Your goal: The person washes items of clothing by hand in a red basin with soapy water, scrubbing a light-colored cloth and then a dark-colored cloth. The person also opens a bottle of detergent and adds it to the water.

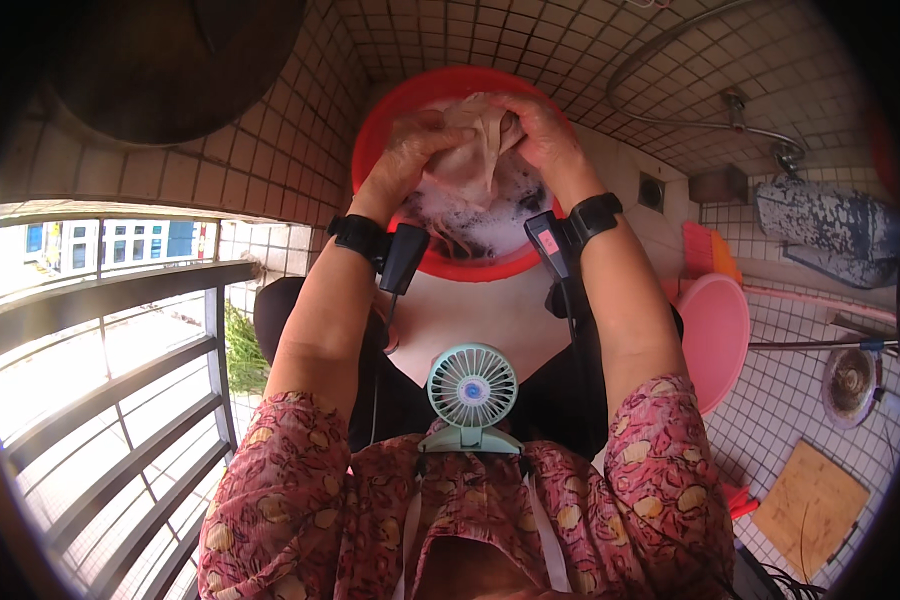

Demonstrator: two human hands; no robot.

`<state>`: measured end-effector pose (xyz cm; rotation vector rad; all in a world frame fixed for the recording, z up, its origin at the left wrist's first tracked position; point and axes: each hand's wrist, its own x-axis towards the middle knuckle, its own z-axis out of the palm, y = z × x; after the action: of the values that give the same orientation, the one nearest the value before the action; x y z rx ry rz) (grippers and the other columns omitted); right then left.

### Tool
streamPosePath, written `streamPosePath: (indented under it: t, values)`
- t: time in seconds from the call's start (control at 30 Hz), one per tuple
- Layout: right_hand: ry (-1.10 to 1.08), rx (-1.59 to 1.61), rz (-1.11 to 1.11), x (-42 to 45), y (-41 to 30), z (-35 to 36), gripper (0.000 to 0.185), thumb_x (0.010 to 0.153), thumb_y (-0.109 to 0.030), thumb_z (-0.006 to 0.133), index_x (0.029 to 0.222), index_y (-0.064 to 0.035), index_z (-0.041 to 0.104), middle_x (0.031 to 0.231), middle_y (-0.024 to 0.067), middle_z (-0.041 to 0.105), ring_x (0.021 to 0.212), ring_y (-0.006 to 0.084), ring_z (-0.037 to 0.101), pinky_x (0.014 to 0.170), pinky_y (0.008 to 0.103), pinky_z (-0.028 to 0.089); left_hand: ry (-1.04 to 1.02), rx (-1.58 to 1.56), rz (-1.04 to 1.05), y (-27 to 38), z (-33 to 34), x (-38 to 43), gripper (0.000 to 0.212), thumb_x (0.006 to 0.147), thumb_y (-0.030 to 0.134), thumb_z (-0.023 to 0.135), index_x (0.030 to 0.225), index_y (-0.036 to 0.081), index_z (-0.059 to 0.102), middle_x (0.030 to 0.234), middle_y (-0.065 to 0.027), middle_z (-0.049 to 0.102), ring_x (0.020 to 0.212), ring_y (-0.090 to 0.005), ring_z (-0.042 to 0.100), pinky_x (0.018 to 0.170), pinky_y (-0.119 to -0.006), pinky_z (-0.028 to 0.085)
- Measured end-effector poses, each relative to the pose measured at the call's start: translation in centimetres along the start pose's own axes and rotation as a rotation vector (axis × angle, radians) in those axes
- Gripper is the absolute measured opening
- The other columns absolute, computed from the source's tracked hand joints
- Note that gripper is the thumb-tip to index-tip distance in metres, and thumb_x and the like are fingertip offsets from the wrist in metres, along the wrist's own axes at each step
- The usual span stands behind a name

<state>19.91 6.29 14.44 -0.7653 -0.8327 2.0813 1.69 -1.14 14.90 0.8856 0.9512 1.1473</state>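
Note:
A wet, pale cloth is bunched between my two hands over a round red plastic basin. My left hand grips its left side, with the thumb laid across the fabric. My right hand holds the upper right part, fingers curled over it. Foamy, soapy water fills the basin under the cloth, and darker fabric shows through the suds near the front rim. Each wrist wears a black strap with a small black device. Parts of the fingers are hidden by the folds.
A metal railing runs along the left, beside a tiled wall. At the right are a pink basin, an orange-and-pink brush or broom head, a metal hose and a wooden board. A mint-green fan sits at my chest.

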Motion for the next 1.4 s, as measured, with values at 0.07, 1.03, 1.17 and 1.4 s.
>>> streamPosePath:
  t: [0.07,1.03,1.17,1.4]
  values:
    - [0.025,0.116,-0.061,0.7,-0.8,-0.6,0.024,0.080,-0.016,0.064,0.099,-0.0008,0.062,0.093,0.0087,0.065,0.086,0.0207,0.062,0.079,0.0331,0.050,-0.084,0.189,-0.143,0.8,0.8,-0.8,0.028,0.075,0.009,0.066,0.098,-0.006,0.063,0.095,-0.0078,0.064,0.084,-0.0146,0.059,0.075,-0.027,0.047]
    - [0.454,-1.450,-0.328,1.2,4.5,-0.4,0.029,0.086,-0.020,0.045,0.102,-0.0057,0.065,0.089,0.0206,0.064,0.086,0.0319,0.063,0.067,0.0403,0.049,0.348,-0.317,-0.174,-2.0,1.3,1.0,0.025,0.090,0.026,0.051,0.095,0.003,0.059,0.082,-0.0047,0.058,0.072,-0.0170,0.055,0.059,-0.031,0.045]
    - [0.431,-1.379,-0.084,1.3,2.9,-3.8,0.031,0.081,-0.018,0.054,0.109,-0.0059,0.062,0.094,0.0214,0.064,0.089,0.0311,0.063,0.071,0.0395,0.050,0.523,-0.199,-0.188,-0.7,-2.0,0.9,0.025,0.083,0.028,0.059,0.083,0.002,0.060,0.073,-0.0074,0.058,0.062,-0.0180,0.055,0.050,-0.036,0.044]
    - [0.027,-1.842,0.191,-0.4,9.7,-3.0,0.044,0.076,-0.014,0.057,0.120,-0.0061,0.053,0.113,0.0243,0.057,0.108,0.0354,0.056,0.088,0.0413,0.047,0.395,0.949,0.353,-8.4,-8.6,2.6,0.016,0.063,0.010,0.068,0.074,0.012,0.056,0.069,-0.0038,0.060,0.063,-0.0227,0.059,0.052,-0.037,0.047]
